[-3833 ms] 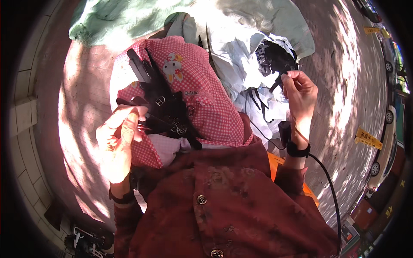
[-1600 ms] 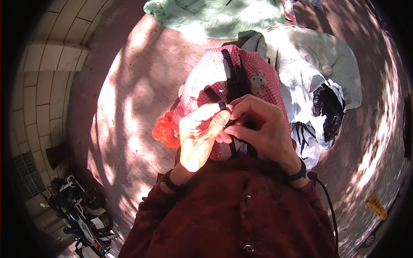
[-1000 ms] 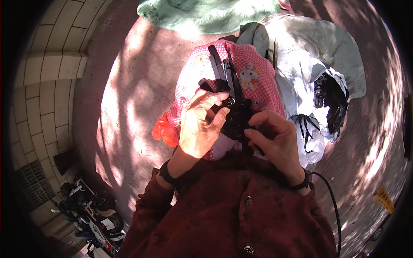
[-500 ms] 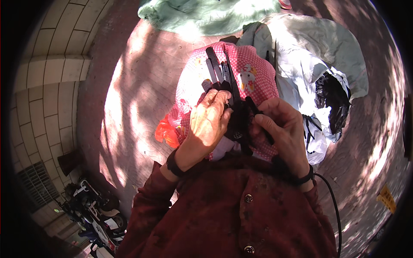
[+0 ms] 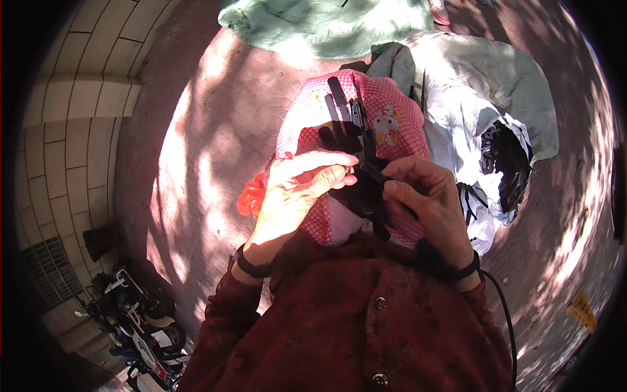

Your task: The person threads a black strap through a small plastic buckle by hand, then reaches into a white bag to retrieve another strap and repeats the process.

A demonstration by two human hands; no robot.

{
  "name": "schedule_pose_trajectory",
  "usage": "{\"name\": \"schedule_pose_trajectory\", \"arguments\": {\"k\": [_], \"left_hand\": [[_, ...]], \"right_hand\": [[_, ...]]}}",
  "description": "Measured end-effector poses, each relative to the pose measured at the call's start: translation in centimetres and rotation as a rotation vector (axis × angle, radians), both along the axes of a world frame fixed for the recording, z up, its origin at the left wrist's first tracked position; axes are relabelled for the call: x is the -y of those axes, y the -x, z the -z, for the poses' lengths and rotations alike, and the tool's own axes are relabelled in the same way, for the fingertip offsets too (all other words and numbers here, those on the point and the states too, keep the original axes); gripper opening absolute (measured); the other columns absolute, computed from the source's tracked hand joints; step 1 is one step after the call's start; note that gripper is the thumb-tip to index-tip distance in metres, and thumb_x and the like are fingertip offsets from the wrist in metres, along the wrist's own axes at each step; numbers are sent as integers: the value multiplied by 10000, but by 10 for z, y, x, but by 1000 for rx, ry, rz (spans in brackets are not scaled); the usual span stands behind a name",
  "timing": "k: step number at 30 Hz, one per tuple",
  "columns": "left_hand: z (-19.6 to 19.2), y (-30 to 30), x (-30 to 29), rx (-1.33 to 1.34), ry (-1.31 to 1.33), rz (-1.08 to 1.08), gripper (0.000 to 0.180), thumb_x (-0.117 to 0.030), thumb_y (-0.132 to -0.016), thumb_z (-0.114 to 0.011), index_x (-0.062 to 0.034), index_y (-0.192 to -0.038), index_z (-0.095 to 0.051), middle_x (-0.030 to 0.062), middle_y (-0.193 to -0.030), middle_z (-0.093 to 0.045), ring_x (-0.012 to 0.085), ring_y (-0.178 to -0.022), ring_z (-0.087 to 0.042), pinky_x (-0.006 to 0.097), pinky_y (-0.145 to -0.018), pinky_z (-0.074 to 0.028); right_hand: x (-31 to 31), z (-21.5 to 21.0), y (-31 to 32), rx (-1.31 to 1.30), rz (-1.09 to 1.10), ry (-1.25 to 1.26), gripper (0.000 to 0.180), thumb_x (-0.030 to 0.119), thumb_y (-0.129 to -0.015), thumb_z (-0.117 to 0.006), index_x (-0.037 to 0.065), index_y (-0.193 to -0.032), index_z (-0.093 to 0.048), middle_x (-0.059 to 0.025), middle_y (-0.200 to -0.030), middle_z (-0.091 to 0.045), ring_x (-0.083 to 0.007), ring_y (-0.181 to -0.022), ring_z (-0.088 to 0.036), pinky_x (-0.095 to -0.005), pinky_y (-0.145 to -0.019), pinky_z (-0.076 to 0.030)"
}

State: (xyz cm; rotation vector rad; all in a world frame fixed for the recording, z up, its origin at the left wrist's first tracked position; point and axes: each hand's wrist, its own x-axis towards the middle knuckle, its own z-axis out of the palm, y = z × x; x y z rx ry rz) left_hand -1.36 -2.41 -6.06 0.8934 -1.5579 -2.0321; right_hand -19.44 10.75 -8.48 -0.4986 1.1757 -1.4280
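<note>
A pink checked cloth with a rabbit patch (image 5: 406, 112) covers my lap. Several long black strips (image 5: 337, 91) lie on it in a loose bundle, their near ends in a dark heap. My right hand (image 5: 428, 196) pinches a short black strip (image 5: 373, 173) between thumb and fingers, its upper end pointing toward my left hand. My left hand (image 5: 297, 186) is closed, thumb against forefinger, close to that strip's end. A tiny shiny bit shows at its fingertips, too small to make out.
A red plastic bag (image 5: 250, 197) sits left of the cloth. On the right lie a white sack (image 5: 450, 124) and a black plastic bag (image 5: 506, 157). Farther off is a pale green sheet (image 5: 326, 29). A parked motorbike (image 5: 140, 320) stands at lower left by a tiled wall (image 5: 62, 153).
My left hand has lifted off the bundle of strips and moved toward the right hand, its fingers now pinched. My right hand still holds the short strip, now tilted more toward the left.
</note>
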Motion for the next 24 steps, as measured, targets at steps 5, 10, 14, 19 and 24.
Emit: {"name": "schedule_pose_trajectory", "arguments": {"k": [5, 10, 14, 19, 24], "left_hand": [[-13, -7, 1, -95, -127, 21, 237, -13, -923, -634, -2, -1159, -628, 92, -980, -691, 175, -863, -689, 274, -767, -568], [-16, -9, -4, 18, -145, -17, 201, -33, -922, -641, 8, -1118, -662, 91, -1031, -693, 157, -866, -681, 272, -785, -553], [-21, -8, -7, 4, -210, -19, 210, -28, -917, -643, 16, -1121, -669, 89, -1061, -693, 157, -884, -679, 274, -821, -546], [-19, -10, -7, 13, -171, 50, 248, -2, -907, -640, 22, -1154, -656, 88, -1077, -690, 167, -948, -674, 283, -876, -536], [-13, -10, -5, 24, -133, 92, 248, 3, -913, -630, 26, -1158, -652, 102, -1123, -669, 173, -969, -672, 276, -875, -533]], "right_hand": [[5, -4, -3, 2, -59, 31, 108, 15, -895, -662, -2, -1001, -675, -6, -736, -654, -13, -564, -516, -172, -458, -354], [5, -8, -4, 28, -96, 43, 103, 15, -886, -677, 9, -988, -688, -7, -722, -656, -8, -551, -498, -169, -462, -349], [4, -7, -5, 23, -86, 45, 101, 16, -879, -687, 10, -980, -692, -7, -725, -658, -7, -549, -494, -170, -464, -348], [3, -7, -5, 68, -76, 28, 108, 24, -874, -696, 9, -981, -694, -10, -725, -660, -7, -542, -487, -171, -464, -341], [1, -5, -3, 103, -76, 25, 94, 16, -876, -687, 1, -968, -690, -17, -718, -651, -9, -522, -469, -178, -447, -318]]}}
